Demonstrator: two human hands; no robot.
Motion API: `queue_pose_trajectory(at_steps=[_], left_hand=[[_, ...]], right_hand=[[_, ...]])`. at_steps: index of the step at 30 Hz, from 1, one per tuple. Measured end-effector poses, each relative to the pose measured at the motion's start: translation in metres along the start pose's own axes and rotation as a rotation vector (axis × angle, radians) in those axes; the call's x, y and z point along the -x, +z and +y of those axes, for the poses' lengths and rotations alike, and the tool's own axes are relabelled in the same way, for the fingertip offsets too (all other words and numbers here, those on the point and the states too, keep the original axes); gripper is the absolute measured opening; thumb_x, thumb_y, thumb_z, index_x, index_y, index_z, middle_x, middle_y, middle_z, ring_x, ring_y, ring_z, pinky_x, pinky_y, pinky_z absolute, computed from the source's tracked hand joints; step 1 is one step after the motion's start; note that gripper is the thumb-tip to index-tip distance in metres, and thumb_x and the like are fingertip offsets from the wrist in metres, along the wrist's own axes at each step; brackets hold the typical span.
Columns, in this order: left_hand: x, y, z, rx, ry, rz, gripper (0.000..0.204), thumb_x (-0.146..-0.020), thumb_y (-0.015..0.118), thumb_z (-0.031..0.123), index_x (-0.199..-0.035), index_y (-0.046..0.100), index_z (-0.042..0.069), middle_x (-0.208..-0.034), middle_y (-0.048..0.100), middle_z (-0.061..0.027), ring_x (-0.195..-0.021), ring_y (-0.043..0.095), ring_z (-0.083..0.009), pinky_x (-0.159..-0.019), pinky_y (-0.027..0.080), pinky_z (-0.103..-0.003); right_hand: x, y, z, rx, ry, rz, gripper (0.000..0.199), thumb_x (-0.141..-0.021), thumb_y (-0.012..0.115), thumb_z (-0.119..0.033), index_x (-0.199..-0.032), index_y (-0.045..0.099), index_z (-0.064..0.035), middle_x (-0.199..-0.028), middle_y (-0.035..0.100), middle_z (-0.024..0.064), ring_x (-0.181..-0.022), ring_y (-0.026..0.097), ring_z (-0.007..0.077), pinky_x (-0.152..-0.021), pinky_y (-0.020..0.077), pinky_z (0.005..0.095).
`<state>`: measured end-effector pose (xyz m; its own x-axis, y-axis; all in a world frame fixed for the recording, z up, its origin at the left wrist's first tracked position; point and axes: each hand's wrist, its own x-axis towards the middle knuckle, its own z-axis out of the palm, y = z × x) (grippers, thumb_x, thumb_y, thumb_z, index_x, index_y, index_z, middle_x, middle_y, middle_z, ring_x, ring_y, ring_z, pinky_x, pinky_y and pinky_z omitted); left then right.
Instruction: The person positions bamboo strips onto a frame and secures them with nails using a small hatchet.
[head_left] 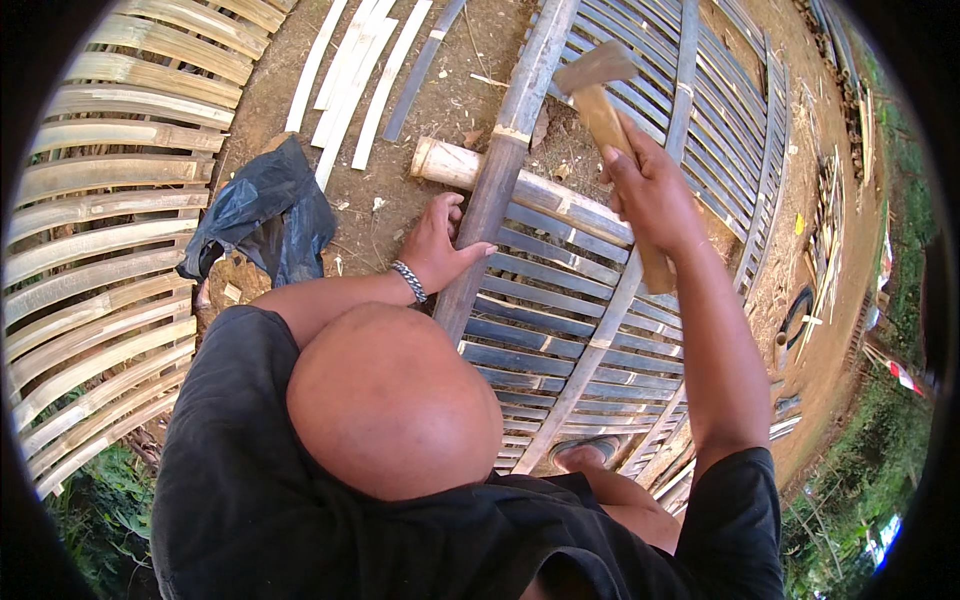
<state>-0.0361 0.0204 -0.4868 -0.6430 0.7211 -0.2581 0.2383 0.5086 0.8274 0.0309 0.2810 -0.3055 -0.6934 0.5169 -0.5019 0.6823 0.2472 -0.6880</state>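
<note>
Dark bamboo pole (pixel 493 190), clasped by curled left hand (pixel 442 248); right hand (pixel 655 195) grips hammer (pixel 598 110); seemingly hammering, next blow wants careful aim.

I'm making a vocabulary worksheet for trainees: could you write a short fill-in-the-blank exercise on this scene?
1. The wooden-handled tool is in the ____ grip.
2. The left grip touches a dark pole made of ____.
3. The left forearm wears a chain ____.
4. Crumpled black plastic lies to the ____ of that pole.

Missing words: right; bamboo; bracelet; left.
</note>
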Motion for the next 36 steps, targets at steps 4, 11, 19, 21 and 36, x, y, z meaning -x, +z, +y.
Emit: queue_pose_trajectory(at_steps=[4, 11, 19, 21, 36], left_hand=[[-0.003, 0.002, -0.002, -0.006, 0.009, -0.033, 0.093, -0.073, 0.088, 0.043, -0.138, 0.037, 0.002, -0.109, 0.053, -0.0129, -0.087, 0.058, -0.0230, -0.080, 0.053, -0.038], [-0.007, -0.010, -0.006, -0.005, 0.176, 0.088, 0.081, -0.077, 0.085, 0.034, -0.135, 0.040, 0.001, -0.112, 0.052, -0.0143, -0.093, 0.057, -0.0234, -0.085, 0.051, -0.039], [-0.072, -0.025, 0.008, 0.319, 0.284, 0.399, 0.044, -0.088, 0.056, 0.003, -0.130, 0.045, -0.002, -0.116, 0.052, -0.0146, -0.095, 0.056, -0.0200, -0.088, 0.048, -0.035], [-0.089, -0.037, 0.002, 0.400, 0.193, 0.537, 0.041, -0.089, 0.053, 0.002, -0.129, 0.045, -0.003, -0.116, 0.053, -0.0146, -0.093, 0.056, -0.0194, -0.086, 0.049, -0.035], [-0.091, -0.037, 0.041, -0.401, 0.729, 0.006, 0.020, -0.083, 0.073, 0.016, -0.101, 0.070, 0.008, -0.099, 0.061, -0.0102, -0.096, 0.057, -0.0283, -0.088, 0.046, -0.041]], right_hand=[[0.004, 0.018, 0.018, 0.448, -0.113, -0.237, 0.048, -0.102, 0.056, -0.021, -0.149, 0.049, -0.0176, -0.083, 0.062, 0.0036, -0.059, 0.054, 0.0105, -0.057, 0.0484, 0.0297], [0.040, 0.015, 0.018, 0.076, 0.130, -0.155, 0.054, -0.101, 0.061, -0.020, -0.152, 0.044, -0.0169, -0.080, 0.061, 0.0037, -0.061, 0.054, 0.0116, -0.060, 0.0500, 0.0296], [0.108, 0.105, 0.123, 0.262, -0.204, 0.102, 0.068, -0.093, 0.058, -0.002, -0.155, 0.039, -0.0213, -0.112, 0.060, 0.0173, -0.089, 0.065, 0.0304, -0.075, 0.0556, 0.0414], [0.112, 0.132, 0.101, 0.437, -0.275, -0.027, 0.072, -0.088, 0.058, 0.002, -0.154, 0.040, -0.0223, -0.108, 0.058, 0.0172, -0.088, 0.063, 0.0329, -0.077, 0.0550, 0.0423], [0.090, 0.072, 0.168, -0.055, 0.052, 0.265, 0.074, -0.089, 0.060, 0.003, -0.157, 0.034, -0.0118, -0.132, 0.056, 0.0192, -0.121, 0.057, 0.0307, -0.101, 0.0450, 0.0334]])
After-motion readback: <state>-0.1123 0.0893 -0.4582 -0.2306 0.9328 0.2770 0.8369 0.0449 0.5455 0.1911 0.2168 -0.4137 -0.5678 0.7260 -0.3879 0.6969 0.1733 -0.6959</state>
